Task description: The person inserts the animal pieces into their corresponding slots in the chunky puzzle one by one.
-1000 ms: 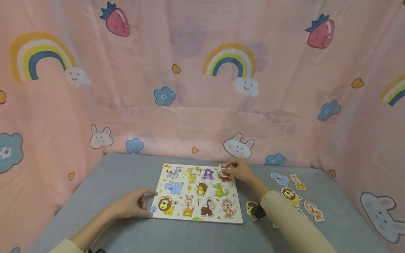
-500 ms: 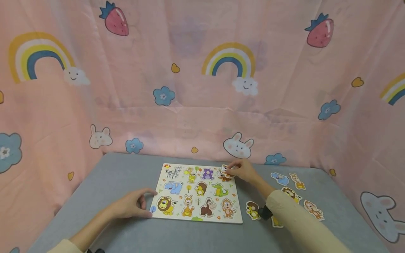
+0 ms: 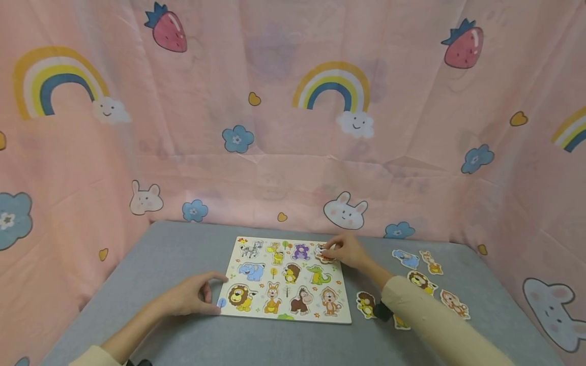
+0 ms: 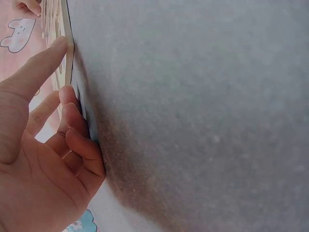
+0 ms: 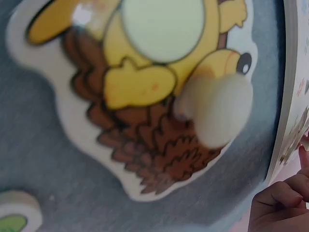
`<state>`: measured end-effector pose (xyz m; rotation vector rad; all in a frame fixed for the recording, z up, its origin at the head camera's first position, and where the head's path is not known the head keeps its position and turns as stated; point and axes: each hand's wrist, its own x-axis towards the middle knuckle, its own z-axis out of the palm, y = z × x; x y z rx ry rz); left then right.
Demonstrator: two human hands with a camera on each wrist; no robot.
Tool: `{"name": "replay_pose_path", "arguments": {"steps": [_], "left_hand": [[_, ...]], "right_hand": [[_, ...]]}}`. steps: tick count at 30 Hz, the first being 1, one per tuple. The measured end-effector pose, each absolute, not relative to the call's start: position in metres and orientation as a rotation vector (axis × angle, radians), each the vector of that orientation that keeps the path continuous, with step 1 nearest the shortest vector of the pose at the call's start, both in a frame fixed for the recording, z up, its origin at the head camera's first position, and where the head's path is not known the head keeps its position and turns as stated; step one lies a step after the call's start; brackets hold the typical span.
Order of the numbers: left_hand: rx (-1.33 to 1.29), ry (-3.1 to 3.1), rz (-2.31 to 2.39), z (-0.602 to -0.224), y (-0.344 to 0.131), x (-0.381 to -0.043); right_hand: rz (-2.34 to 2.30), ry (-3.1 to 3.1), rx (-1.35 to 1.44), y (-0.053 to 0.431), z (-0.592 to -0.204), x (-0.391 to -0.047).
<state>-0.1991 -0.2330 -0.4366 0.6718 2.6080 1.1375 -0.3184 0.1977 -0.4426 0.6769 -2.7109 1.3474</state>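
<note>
A white animal puzzle board (image 3: 256, 314) lies on the grey table, showing printed animals in rows. My left hand (image 3: 183, 296) rests at its near left corner, with thumb and forefinger touching the edge. In the left wrist view the thumb (image 4: 41, 67) lies straight against the board's side, and the other fingers are loosely bent. At the far right corner my right hand (image 3: 349, 251) pinches a tiger puzzle piece (image 3: 320, 252) over the printed tiger. The fingertips cover part of that piece. The right wrist view catches only part of the right hand, at its lower right.
Right of the board lie loose pieces: an elephant (image 3: 405, 259), a kangaroo (image 3: 431, 263), a lion (image 3: 421, 283), a monkey (image 3: 455, 305) and a hedgehog (image 3: 364, 305) with a white knob (image 5: 224, 108). My right sleeve (image 3: 421, 315) passes over some of them. A pink patterned curtain (image 3: 274, 183) hangs behind.
The tiger piece, still pinched in my right hand, has shifted slightly and come down over the printed tiger. My left hand has stayed at the corner.
</note>
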Motion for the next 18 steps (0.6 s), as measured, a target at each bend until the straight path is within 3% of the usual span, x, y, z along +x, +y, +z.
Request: {"name": "replay_pose_path", "arguments": {"steps": [18], "left_hand": [[0.687, 2.606, 1.141, -0.4375, -0.2336, -0.1998]], "right_hand": [[1.317, -2.724, 0.589, 0.1926, -0.4468, -0.3207]]}}
